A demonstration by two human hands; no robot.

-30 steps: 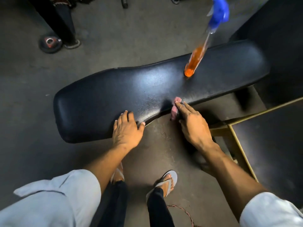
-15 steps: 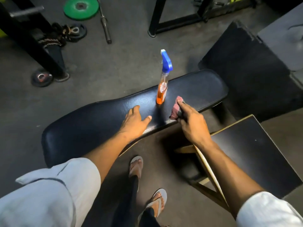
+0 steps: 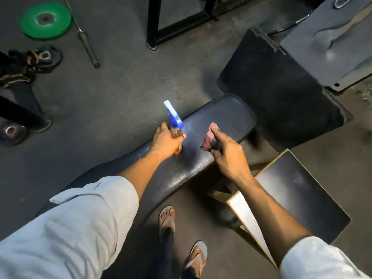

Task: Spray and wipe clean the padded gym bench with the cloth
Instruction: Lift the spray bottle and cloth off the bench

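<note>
The black padded gym bench point(image 3: 219, 119) runs diagonally from lower left to upper right. A spray bottle point(image 3: 175, 125) with a blue trigger head and orange liquid stands upright on the bench near its middle. My left hand point(image 3: 166, 140) is wrapped around the bottle's body. My right hand point(image 3: 227, 153) is closed on a bunched pink cloth point(image 3: 209, 135), held just over the bench's near edge, to the right of the bottle.
A black-topped stool with a gold frame point(image 3: 298, 198) stands at the right, close to the bench. A dark mat point(image 3: 277, 85) lies beyond the bench end. A green weight plate point(image 3: 46, 21), a barbell point(image 3: 84, 37) and a rack base point(image 3: 181, 21) lie on the floor.
My left hand left the bench surface and closed around the spray bottle. My right hand lifted the cloth from the bench's near edge up over the pad. The view rose and pulled back.
</note>
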